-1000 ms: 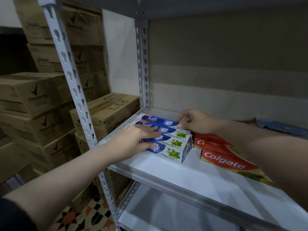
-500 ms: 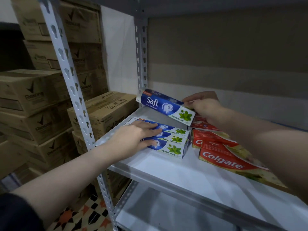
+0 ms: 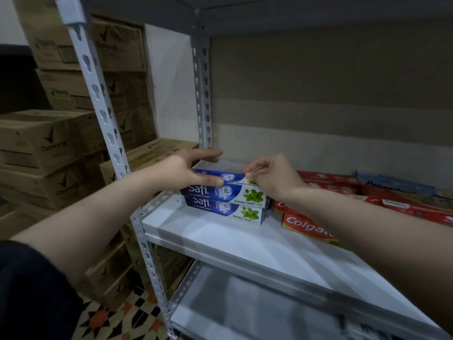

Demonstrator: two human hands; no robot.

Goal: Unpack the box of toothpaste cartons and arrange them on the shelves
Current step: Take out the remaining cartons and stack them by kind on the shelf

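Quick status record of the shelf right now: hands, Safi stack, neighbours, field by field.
left hand: thumb and fingers span the left end of the top Safi carton
right hand: grip on that carton's right end
Safi stack: front cartons two high, lying flat at the left end of the shelf
neighbours: red Colgate cartons lying to the right
beyond the rack: brown cardboard boxes stacked at left

Both hands on top Safi carton (image 3: 231,178), upper tier of stack at left end of white shelf (image 3: 220,244). Left hand (image 3: 182,171) spans carton's left part, thumb on front face, fingers over back. Right hand (image 3: 270,176) pinches right end. Lower Safi carton (image 3: 224,209) on shelf. Colgate cartons (image 3: 306,228) just right. Brown boxes (image 3: 49,143) stacked beyond rack upright (image 3: 107,119).
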